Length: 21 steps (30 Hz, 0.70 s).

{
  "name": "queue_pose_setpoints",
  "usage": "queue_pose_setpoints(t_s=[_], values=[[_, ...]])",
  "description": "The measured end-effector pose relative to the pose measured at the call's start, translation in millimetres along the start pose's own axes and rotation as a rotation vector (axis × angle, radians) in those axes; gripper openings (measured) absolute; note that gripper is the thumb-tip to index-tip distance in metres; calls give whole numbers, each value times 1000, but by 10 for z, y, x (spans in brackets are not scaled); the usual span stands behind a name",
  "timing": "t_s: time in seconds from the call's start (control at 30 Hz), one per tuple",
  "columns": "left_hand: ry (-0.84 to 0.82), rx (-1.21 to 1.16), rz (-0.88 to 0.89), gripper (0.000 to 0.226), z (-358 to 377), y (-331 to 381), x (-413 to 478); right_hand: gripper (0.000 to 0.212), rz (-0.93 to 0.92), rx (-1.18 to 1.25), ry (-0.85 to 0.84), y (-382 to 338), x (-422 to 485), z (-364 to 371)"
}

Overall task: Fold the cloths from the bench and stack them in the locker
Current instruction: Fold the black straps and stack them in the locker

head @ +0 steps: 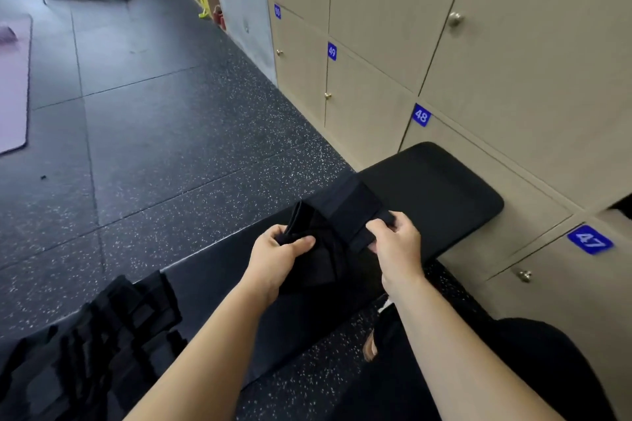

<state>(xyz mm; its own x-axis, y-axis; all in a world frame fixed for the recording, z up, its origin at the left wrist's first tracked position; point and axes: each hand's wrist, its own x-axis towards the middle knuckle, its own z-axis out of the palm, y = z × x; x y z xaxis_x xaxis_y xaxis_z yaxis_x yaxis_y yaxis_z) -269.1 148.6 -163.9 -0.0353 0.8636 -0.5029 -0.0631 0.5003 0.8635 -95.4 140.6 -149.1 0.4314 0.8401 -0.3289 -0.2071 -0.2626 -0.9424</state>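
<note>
Two hands are holding one black cloth [349, 205] over the bench [444, 181], the left hand [282, 251] gripping its bunched end and the right hand [395, 237] pinching the other end, so its long axis is lying between them.

I count two hands in my view, the left hand [278, 255] and the right hand [398, 243], with one black cloth [342, 215] gripped between them. One padded black bench [444, 188] runs from near to far right. At near left sits one heap of dark cloths [102, 335]; I can't tell how many it holds. On the locker doors [530, 61] at right I make out four blue number plates [421, 115], reading 50, 49, 48 and 47, and five round metal knobs [455, 19]. One pink mat [13, 85] lies far left.
</note>
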Motion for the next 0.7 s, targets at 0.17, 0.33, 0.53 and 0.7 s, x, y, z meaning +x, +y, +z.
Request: queue_pose_setpoints(t_s=[0.17, 0.33, 0.53, 0.7], values=[[-117, -72, 43, 23, 427, 311, -247, 21, -109, 94, 67, -400, -77, -536], [-233, -50, 67, 24, 1036, 539, -552, 19, -177, 104, 131, -726, -194, -1197], [-363, 4, 92, 24, 1785, 637, -875, 15, -198, 156, 249, -974, -335, -2015], [-443, 50, 117, 21, 2382, 615, -1102, 10, -217, 234, 406, -1102, -375, -2780]])
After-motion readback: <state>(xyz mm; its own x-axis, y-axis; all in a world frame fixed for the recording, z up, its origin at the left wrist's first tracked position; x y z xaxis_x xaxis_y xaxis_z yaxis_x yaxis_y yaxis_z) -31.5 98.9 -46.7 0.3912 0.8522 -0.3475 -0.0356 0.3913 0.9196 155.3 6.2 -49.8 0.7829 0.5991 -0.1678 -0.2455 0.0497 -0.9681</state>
